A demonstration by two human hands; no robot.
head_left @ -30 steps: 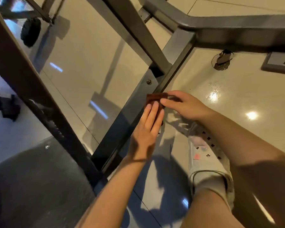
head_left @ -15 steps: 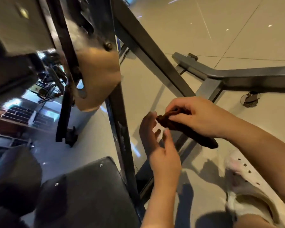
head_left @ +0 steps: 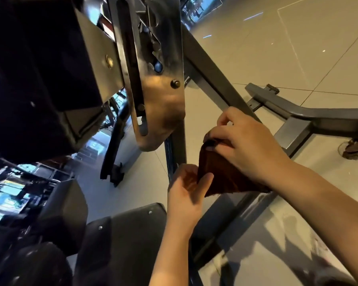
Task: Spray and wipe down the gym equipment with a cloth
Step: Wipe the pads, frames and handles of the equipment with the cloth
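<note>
A dark brown cloth (head_left: 221, 174) hangs in the air between both hands, in front of the grey steel frame (head_left: 213, 79) of a gym machine. My right hand (head_left: 246, 145) pinches the cloth's top edge from above. My left hand (head_left: 186, 188) grips its lower left edge between thumb and fingers. The cloth is off the frame's upright post (head_left: 175, 149). No spray bottle is in view.
A metal adjustment plate with a slot (head_left: 153, 83) and a dark pad (head_left: 39, 69) hang at upper left. Black seat pads (head_left: 120, 240) lie below my left arm. The frame's floor bars (head_left: 318, 118) run right across the glossy tiled floor (head_left: 277, 48).
The cloth has come off the low frame bar and been lifted and spread out between both hands. My view has tilted up toward the plate and pads.
</note>
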